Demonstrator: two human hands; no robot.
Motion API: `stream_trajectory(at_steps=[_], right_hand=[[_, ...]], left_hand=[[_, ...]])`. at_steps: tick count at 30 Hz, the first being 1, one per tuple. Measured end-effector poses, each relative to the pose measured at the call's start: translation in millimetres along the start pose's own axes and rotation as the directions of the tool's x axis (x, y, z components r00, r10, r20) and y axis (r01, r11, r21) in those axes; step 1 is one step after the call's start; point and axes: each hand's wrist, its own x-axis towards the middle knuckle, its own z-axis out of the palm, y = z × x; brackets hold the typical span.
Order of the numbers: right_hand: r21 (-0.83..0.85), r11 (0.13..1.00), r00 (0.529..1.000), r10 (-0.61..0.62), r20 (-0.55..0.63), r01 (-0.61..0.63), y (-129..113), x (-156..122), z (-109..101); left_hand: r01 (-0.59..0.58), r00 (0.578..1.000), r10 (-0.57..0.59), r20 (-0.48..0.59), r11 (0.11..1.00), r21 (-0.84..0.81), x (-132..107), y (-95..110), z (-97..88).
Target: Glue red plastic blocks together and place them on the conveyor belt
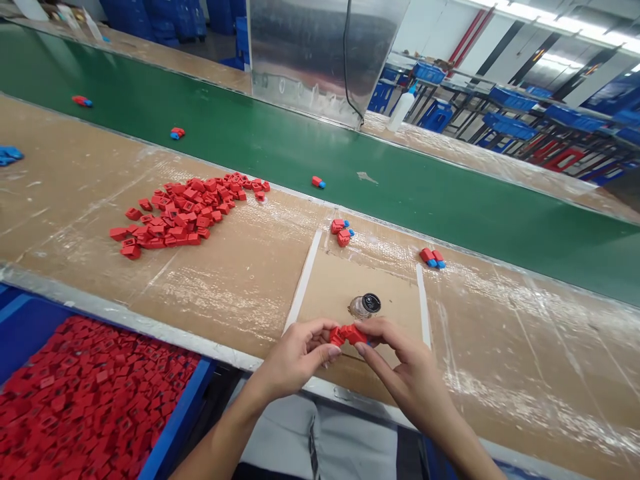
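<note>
My left hand [293,357] pinches a small red plastic block [337,337] between thumb and fingers. Against it, end to end at a slight angle, is another red block [353,333] in my right hand [407,357], with a bit of blue showing at its right end. Whether the two blocks are joined I cannot tell. Just beyond my fingers stands a small clear jar with a black top [371,303]. Farther up lie two red pieces with blue tips [343,237], and to the right another red-and-blue pair [432,258].
A loose pile of red blocks [185,210] lies on the bench at left. Below it, a blue bin [175,413] holds many more. A green conveyor belt [240,140] crosses behind, carrying several red-and-blue pieces. A metal box [320,60] and white bottle [402,110] stand beyond.
</note>
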Motion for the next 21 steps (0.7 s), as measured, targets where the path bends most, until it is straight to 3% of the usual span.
stream_trajectory(at_steps=[12, 21], right_hand=[[-0.069, 0.998, 0.999, 0.003, 0.050, 0.000, 2.2, -9.8, 10.2], [-0.156, 0.985, 0.995, -0.060, 0.080, 0.072, -3.0, -8.9, 16.6]], left_hand=[[0.015, 0.999, -0.022, 0.041, 0.988, 0.154, -2.3, 3.2, -1.5], [-0.023, 0.993, -0.009, 0.114, 0.962, 0.272, 1.1, 8.3, -4.5]])
